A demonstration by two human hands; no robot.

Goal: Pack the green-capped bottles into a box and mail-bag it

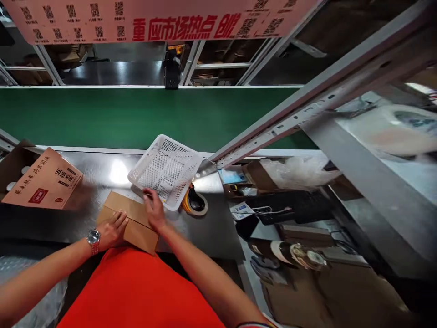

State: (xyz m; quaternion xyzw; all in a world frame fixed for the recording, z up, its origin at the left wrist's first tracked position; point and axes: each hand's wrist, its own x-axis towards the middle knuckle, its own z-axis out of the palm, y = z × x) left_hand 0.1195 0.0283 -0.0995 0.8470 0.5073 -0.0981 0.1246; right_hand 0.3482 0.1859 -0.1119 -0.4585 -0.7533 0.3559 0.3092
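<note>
A small brown cardboard box (131, 214) lies on the steel worktop in front of me. My left hand (112, 229), with a wristwatch, rests flat on the box's near left part, fingers spread. My right hand (154, 210) lies on the box's right side, its fingers pressed down near the far edge, close to the rim of a white perforated plastic basket (167, 168). The basket sits tilted just beyond the box and holds a small paper label. A roll of tape (195, 203) lies to the right of the basket, partly under it.
An orange printed carton (44, 180) stands at the left on the steel worktop (102, 171). A green conveyor belt (136, 116) runs behind it. A slanted metal frame bar (307, 109) crosses the right. Boxes, a keyboard and clutter fill lower shelves at right.
</note>
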